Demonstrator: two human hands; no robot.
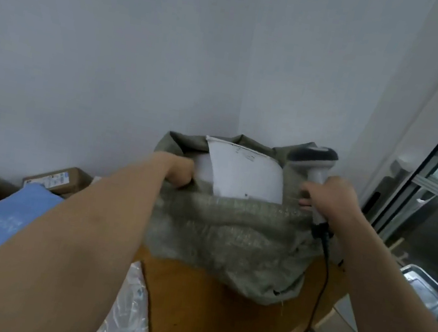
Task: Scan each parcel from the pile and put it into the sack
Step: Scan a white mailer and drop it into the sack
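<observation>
Sack (229, 241) is sitting on the wooden table (203, 320), mouth gaping upward; everything below is placed off the sack.

White parcel (245, 174) is standing half inside the sack mouth, upper part sticking out above the near rim. Looks like the drop-in step, nearly done.

Pile is lying well left of the sack: blue mailer (6, 215), brown boxes (56, 178) behind it, clear poly bag (128, 311) at the sack's lower left.

Left hand (180, 172) is curling its fingers over the sack's left rim beside the parcel; can't tell whether it's also touching the parcel.

Right hand (329, 198) is gripping the scanner (315, 163) handle at the sack's right rim, cable trailing down.

Doing it well, my read: keep the rim pulled wide, let the parcel slide flat down the back wall, keep the cable outside the mouth.
</observation>
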